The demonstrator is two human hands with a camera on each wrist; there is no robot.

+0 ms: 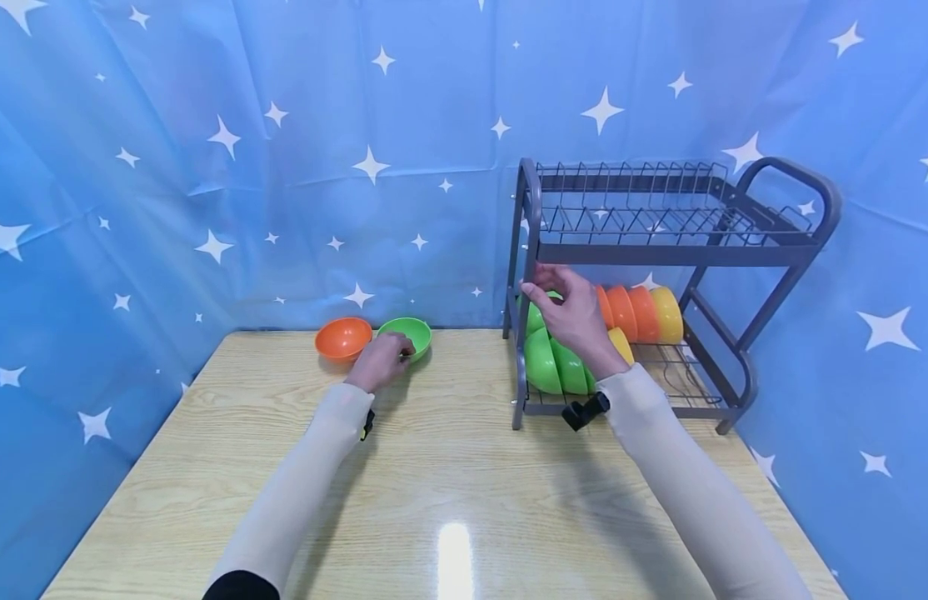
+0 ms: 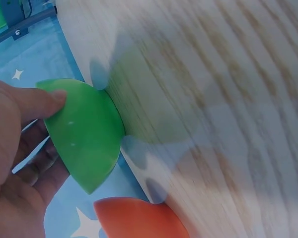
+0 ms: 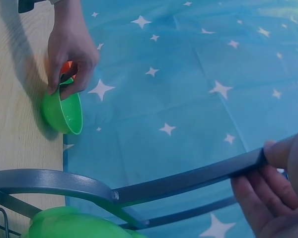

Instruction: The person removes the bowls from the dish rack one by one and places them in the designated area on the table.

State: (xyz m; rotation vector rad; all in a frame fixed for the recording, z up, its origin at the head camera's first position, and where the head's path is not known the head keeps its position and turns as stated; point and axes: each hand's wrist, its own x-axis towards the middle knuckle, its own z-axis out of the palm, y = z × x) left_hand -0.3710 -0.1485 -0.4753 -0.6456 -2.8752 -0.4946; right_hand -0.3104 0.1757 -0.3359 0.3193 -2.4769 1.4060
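My left hand (image 1: 381,361) pinches the rim of a green bowl (image 2: 87,131), thumb on the outer wall and fingers inside. The bowl stands upright at the back of the table, right beside an orange bowl (image 1: 343,338). On the right, my right hand (image 1: 572,308) grips the front left post of a grey two-tier dish rack (image 3: 188,177), thumb on one side and fingers on the other. Green bowls (image 1: 541,363) stand on edge in the rack's lower tier, partly hidden behind the right hand and forearm.
Further right in the lower tier, orange bowls (image 1: 623,313) and a yellow bowl (image 1: 667,315) are nested on their sides. Bare wire slots make up the upper tier (image 1: 644,218). A blue star-patterned curtain (image 1: 314,167) hangs behind the wooden table (image 1: 464,467).
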